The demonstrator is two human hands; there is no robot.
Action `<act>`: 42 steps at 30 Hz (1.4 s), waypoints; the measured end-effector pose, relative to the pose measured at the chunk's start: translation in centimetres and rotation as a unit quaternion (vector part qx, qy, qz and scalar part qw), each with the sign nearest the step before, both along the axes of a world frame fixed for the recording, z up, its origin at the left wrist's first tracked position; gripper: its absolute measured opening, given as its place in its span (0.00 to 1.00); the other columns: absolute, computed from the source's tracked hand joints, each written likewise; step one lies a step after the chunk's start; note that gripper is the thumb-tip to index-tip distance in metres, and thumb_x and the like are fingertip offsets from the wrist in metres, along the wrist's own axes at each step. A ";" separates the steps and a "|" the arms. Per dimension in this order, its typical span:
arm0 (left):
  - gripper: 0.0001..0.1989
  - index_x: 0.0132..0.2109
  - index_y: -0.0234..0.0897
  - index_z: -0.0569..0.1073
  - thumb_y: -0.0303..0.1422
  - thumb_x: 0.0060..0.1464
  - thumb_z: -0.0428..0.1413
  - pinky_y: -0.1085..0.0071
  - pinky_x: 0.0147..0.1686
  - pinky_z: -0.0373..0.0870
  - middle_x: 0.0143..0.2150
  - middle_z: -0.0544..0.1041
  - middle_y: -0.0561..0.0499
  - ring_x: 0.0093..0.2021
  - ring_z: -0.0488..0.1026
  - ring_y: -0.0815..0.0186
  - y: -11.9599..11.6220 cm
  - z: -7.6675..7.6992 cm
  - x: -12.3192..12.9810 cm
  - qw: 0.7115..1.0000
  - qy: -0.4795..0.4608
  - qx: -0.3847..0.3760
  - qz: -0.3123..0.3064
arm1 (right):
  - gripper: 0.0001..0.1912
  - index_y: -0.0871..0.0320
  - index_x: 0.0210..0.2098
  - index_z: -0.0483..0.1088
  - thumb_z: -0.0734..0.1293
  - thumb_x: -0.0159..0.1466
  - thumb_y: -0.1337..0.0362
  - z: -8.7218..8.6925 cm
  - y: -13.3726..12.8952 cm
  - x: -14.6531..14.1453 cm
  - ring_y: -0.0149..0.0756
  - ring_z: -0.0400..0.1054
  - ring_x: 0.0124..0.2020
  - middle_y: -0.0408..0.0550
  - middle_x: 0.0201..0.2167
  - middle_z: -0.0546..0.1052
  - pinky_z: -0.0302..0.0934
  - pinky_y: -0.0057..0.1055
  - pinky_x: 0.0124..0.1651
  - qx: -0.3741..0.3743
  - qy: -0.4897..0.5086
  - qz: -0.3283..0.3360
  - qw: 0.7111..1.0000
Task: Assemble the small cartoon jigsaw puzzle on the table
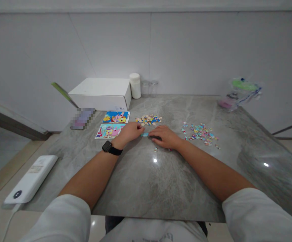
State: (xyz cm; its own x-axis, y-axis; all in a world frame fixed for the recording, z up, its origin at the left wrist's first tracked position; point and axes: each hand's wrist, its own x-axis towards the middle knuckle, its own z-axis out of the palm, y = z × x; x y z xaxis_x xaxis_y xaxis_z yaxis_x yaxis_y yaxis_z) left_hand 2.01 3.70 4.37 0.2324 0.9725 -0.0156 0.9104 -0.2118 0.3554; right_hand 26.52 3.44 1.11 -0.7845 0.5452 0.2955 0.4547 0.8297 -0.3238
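Observation:
Near the middle of the grey marbled table, my left hand (131,132) and my right hand (166,136) face each other across a small light-blue strip of puzzle pieces (144,134). The fingers of both hands are bent together at its two ends; exactly what they pinch is too small to tell. Just beyond lies a pile of mixed puzzle pieces (149,119). Two cartoon picture cards (116,117) lie left of that pile, the nearer one partly behind my left hand. Loose pieces (156,149) rest in front of my right hand.
Another spread of puzzle pieces (203,132) lies to the right. At the back stand a white box (100,94), a white bottle (135,86) and two clear glasses. A plastic bag (241,93) sits back right, a white power bank (31,178) front left.

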 end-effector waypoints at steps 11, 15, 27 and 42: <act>0.18 0.31 0.36 0.75 0.41 0.67 0.53 0.68 0.35 0.62 0.33 0.78 0.48 0.34 0.72 0.64 0.1 -1.7 0.1 0.986 -0.100 0.127 -0.031 | 0.15 0.50 0.54 0.80 0.67 0.70 0.63 -0.3 0.8 0.0 0.43 0.76 0.55 0.50 0.52 0.84 0.63 0.43 0.62 -0.040 0.074 -0.015 0.996; 0.14 0.36 0.37 0.76 0.39 0.67 0.53 0.67 0.42 0.68 0.37 0.78 0.48 0.39 0.74 0.62 -0.2 -1.8 0.3 0.980 -0.121 0.143 -0.072 | 0.15 0.51 0.51 0.81 0.66 0.69 0.69 -0.3 1.3 0.4 0.42 0.76 0.55 0.49 0.51 0.84 0.64 0.43 0.62 -0.043 0.117 -0.110 0.986; 0.10 0.47 0.40 0.79 0.34 0.66 0.54 0.64 0.52 0.72 0.48 0.79 0.46 0.49 0.75 0.59 -0.7 -2.4 0.7 0.972 -0.085 0.103 -0.194 | 0.12 0.54 0.44 0.81 0.66 0.67 0.70 0.6 1.6 0.7 0.42 0.75 0.49 0.50 0.44 0.83 0.65 0.39 0.57 -0.028 0.087 -0.173 0.981; 0.11 0.46 0.39 0.79 0.34 0.66 0.52 0.64 0.50 0.72 0.47 0.80 0.45 0.46 0.76 0.60 -0.5 -2.5 0.9 0.971 -0.102 0.111 -0.185 | 0.12 0.57 0.41 0.82 0.68 0.66 0.57 10.3 3.2 14.2 0.39 0.74 0.34 0.49 0.34 0.83 0.66 0.35 0.40 0.011 0.059 -0.395 0.917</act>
State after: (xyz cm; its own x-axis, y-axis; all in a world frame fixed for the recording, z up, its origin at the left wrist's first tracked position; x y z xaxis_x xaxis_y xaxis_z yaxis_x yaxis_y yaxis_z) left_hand 2.93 3.16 1.85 0.5419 0.7964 0.2684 0.6730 -0.6025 0.4290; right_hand 40.74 6.65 11.46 -0.1082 0.9225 0.3704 0.8791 0.2628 -0.3977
